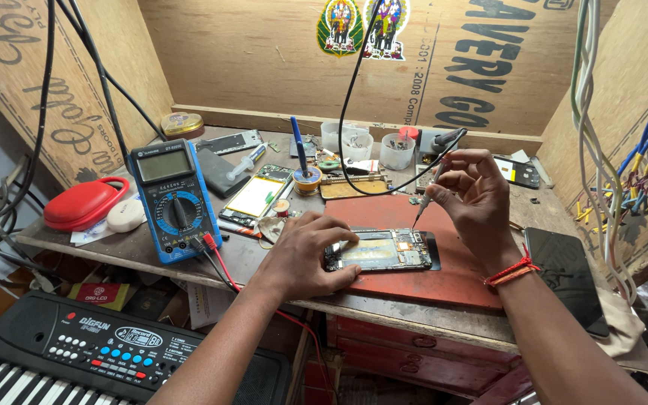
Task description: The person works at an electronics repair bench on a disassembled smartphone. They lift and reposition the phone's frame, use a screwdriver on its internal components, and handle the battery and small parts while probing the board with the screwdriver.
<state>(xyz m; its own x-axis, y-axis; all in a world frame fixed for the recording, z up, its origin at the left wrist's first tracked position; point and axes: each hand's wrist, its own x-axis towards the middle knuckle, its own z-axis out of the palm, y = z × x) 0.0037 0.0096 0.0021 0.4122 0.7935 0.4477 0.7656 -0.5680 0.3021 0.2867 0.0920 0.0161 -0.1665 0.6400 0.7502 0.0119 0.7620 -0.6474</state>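
Under the left hand (pixel 305 255), an opened phone (pixel 380 250) is pressed flat on the red mat (pixel 444 281), its bare board facing up. Just above its right end, a thin tool (pixel 427 196) is pinched by the right hand (pixel 474 199), tip hovering over the board. A slipped tip could scratch or bridge contacts. The black cable (pixel 354 135), draped beyond the grip, might be snagged, and the multimeter (pixel 174 199) leads dragged.

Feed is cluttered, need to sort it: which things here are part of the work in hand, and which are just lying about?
In use: opened phone, left hand steadying it; soldering iron in right hand; red mat.
Lying about: multimeter, solder spool, red case, keyboard.
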